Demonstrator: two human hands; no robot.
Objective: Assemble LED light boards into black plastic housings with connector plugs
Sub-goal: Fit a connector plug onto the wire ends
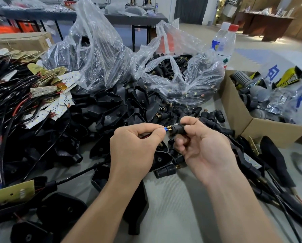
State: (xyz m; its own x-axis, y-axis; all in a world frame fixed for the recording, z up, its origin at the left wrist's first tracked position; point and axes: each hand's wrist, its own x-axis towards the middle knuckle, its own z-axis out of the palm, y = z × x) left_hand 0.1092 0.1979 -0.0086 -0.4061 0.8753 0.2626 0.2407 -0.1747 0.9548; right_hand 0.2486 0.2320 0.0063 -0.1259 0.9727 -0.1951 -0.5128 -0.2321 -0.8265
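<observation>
Grey table [181, 199] heaped with black housings [109, 102], wired LED boards [45, 89] piled at left, right hand [205, 148] gripping black connector plug [179, 128] above the heap's near edge, left hand [133, 148] pinching blue-sleeved wire ends [166, 129] at its mouth.

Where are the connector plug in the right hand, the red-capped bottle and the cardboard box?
connector plug [179, 129], head view, black body.
red-capped bottle [233, 27], head view, red cap.
cardboard box [273, 130], head view, front wall.

I am working with my bare left hand [134, 146] and my bare right hand [204, 148]; my left forearm [101, 207] and right forearm [234, 207] are showing uncovered down to the view's bottom edge.
</observation>
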